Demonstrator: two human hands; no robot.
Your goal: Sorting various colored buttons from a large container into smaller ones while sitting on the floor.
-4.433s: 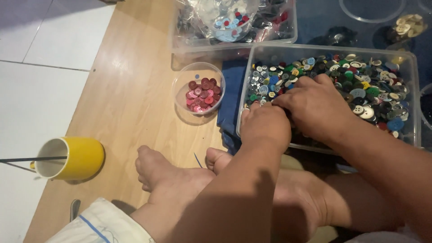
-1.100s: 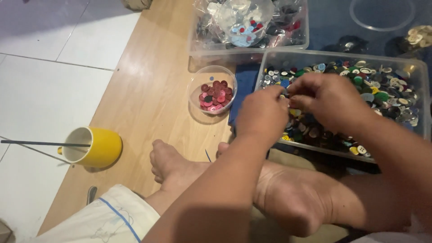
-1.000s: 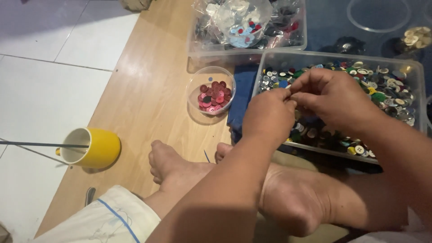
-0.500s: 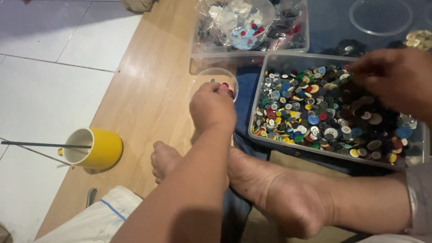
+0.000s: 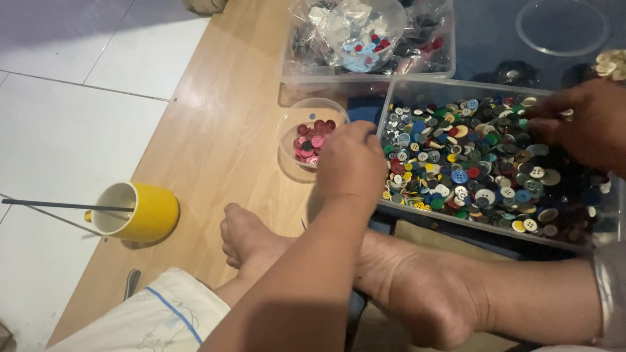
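My left hand (image 5: 352, 163) hovers with its back up and fingers curled, between a small round clear bowl (image 5: 290, 120) of red and pink buttons and a large clear box (image 5: 456, 220) full of mixed coloured buttons. Its fingertips are hidden, so I cannot tell if it holds anything. My right hand (image 5: 580, 124) reaches in from the right, its fingers apart and resting on the buttons at the box's far right side.
A yellow mug (image 5: 140, 212) with a thin dark stick across it stands on the wooden board at left. A second clear box (image 5: 297, 68) with bagged buttons sits behind. A round clear dish (image 5: 521, 29) lies top right. My bare feet (image 5: 251, 238) are crossed below the box.
Both hands were together over the button box. The left hand went to the small bowl and now drifts back toward the box; the right hand moved to the box's right side.
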